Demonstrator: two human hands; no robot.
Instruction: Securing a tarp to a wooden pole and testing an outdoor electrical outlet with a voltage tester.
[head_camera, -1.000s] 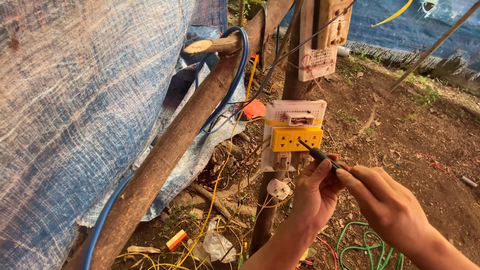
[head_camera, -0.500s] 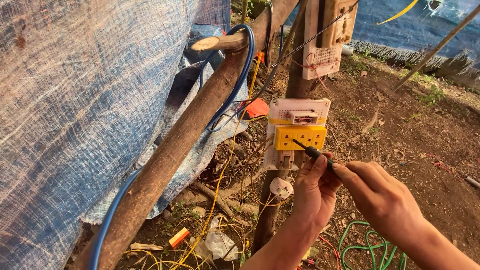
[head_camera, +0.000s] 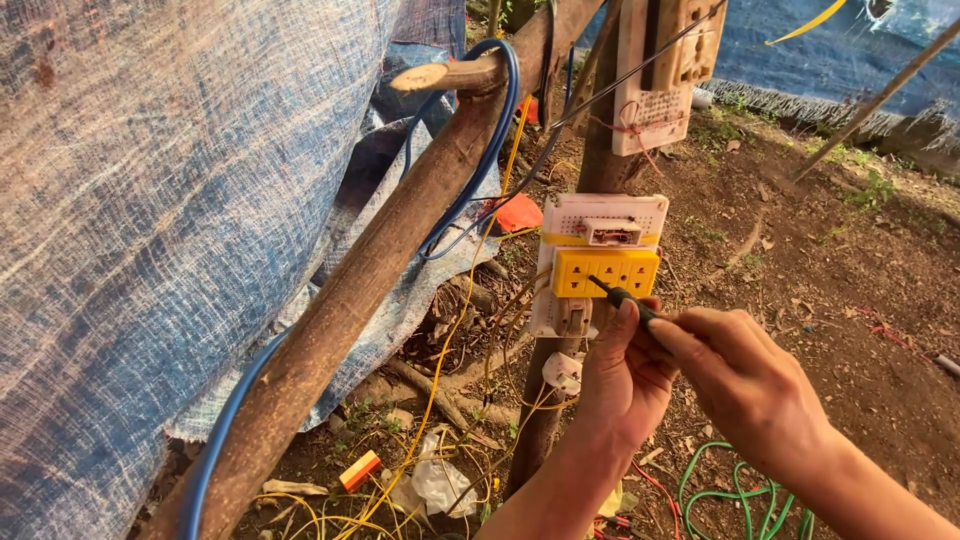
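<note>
Both forearms are bare, with no sleeve, glove, watch or ring showing. The left hand (head_camera: 622, 385) and right hand (head_camera: 745, 385) show short, plain nails; the wrists carry nothing.

Both hands meet at a dark screwdriver (head_camera: 618, 297): the right hand (head_camera: 745, 385) grips its handle, the left hand (head_camera: 622, 375) steadies the shaft, tip touching the yellow socket (head_camera: 604, 271) on a white board (head_camera: 600, 222) fixed to a post (head_camera: 537, 420).
</note>
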